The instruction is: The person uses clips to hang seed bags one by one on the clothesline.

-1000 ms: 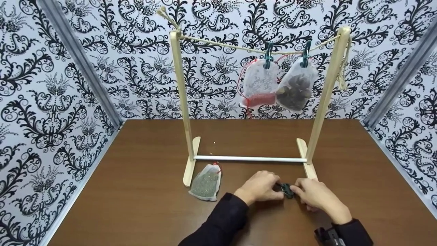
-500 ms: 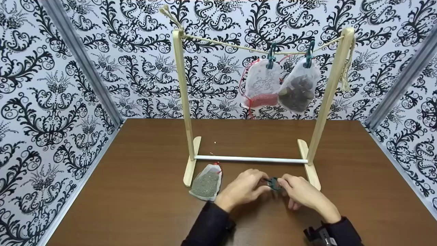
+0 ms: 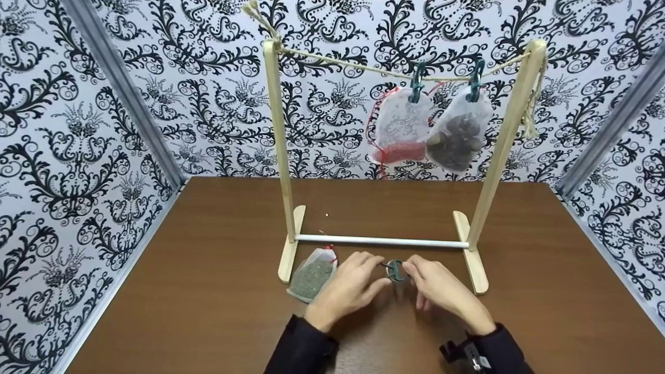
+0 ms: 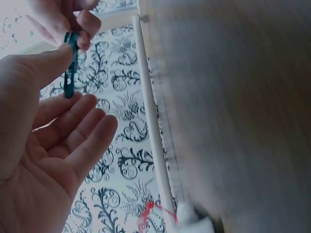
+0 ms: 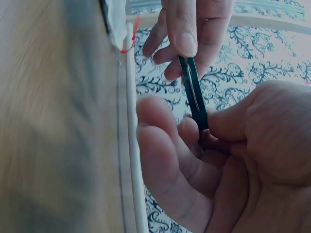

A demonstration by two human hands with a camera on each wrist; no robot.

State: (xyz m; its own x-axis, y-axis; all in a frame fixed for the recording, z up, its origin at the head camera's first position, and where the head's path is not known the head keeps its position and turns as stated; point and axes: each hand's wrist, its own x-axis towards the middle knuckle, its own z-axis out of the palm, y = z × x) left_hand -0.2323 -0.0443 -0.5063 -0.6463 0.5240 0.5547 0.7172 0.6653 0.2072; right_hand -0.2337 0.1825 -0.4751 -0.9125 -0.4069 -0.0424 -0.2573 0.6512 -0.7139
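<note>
Between both hands is a dark green plastic clothespin [image 3: 396,271], raised just above the table. My left hand [image 3: 349,286] pinches its two handle ends with thumb and forefinger. At its other end, my right hand [image 3: 446,291] grips it between thumb and fingers. Seen edge-on in the left wrist view, the clothespin [image 4: 71,68] spans the left thumb and forefinger; in the right wrist view the clothespin [image 5: 194,94] runs between both hands. A white mesh bag of dried green herbs [image 3: 311,275] lies left of my left hand, partly covered by it.
Behind my hands stands a wooden rack [image 3: 280,140] with a white crossbar [image 3: 382,241] and a sagging rope [image 3: 337,60]. Two clothespins hold a bag with red contents [image 3: 402,124] and a bag of dark lumps [image 3: 460,135]. Patterned walls enclose the table [image 3: 171,291].
Both hands have moved left with the clothespin, from near the rack's right foot towards the herb bag. My left hand now overlaps the bag's right edge.
</note>
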